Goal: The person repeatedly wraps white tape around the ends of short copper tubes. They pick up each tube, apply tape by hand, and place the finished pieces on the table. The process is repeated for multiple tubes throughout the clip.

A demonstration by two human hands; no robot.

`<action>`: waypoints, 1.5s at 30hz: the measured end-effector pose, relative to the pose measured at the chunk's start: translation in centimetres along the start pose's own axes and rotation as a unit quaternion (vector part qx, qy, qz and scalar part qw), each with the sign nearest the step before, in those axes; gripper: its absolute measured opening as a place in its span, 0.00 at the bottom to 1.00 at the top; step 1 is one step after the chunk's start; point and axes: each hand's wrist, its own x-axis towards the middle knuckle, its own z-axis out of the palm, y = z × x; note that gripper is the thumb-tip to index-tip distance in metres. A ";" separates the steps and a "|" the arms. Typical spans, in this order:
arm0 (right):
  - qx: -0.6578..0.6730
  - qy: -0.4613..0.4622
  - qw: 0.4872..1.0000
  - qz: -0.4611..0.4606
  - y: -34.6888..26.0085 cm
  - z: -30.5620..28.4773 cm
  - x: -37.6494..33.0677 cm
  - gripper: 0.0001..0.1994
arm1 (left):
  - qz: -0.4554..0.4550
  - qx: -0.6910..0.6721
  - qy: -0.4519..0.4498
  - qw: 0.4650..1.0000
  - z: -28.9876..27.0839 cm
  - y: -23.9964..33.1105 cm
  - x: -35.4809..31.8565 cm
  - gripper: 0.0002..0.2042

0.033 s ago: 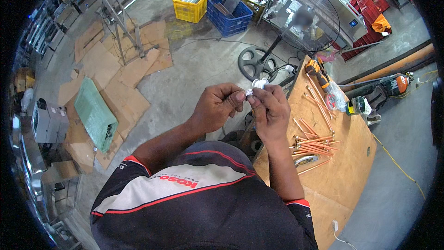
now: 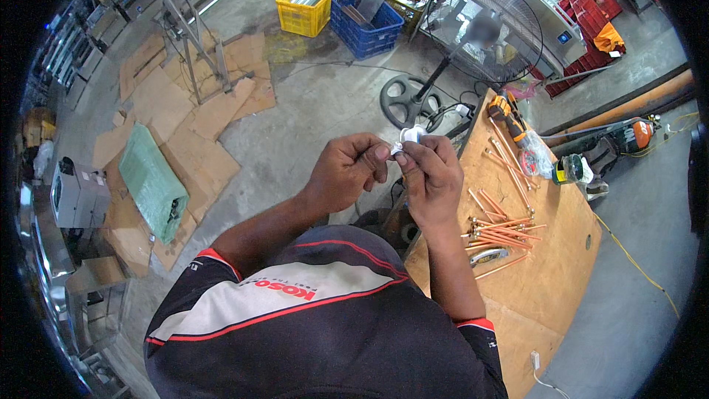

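Observation:
My left hand (image 2: 346, 171) is closed in a pinch, thumb and forefinger meeting at a small whitish, shiny piece (image 2: 397, 148) whose kind is too small to tell. From the other side, my right hand (image 2: 434, 170) closes on a white spool of tape (image 2: 413, 134), which sticks up above its fingers. The right thumb and forefinger also touch the small piece, so both sets of fingertips nearly meet. My fingers hide much of what lies between them.
At right, a wooden table (image 2: 543, 288) bears several copper tubes (image 2: 502, 233), an orange-black power tool (image 2: 507, 114) and a utility knife (image 2: 487, 256). Ahead stand a pedestal fan (image 2: 437, 74), a blue crate (image 2: 369, 38) and a yellow crate (image 2: 301, 16). Cardboard (image 2: 199, 159) covers floor at left.
The white spool has turned slightly in my right hand. Both hands stay in about the same place.

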 end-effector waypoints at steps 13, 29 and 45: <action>-0.023 0.028 0.999 0.007 4.1 -2.2 -3.0 0.09 | 0.054 0.185 -0.067 0.979 1.8 -2.3 2.8 0.14; -0.343 0.024 0.765 0.545 13.4 -6.8 -30.0 0.18 | 0.158 0.147 -0.060 0.975 3.0 -2.3 13.9 0.14; -0.395 0.067 0.792 0.460 14.3 -6.2 -30.0 0.17 | 0.244 0.322 -0.095 0.910 2.2 -0.1 14.9 0.09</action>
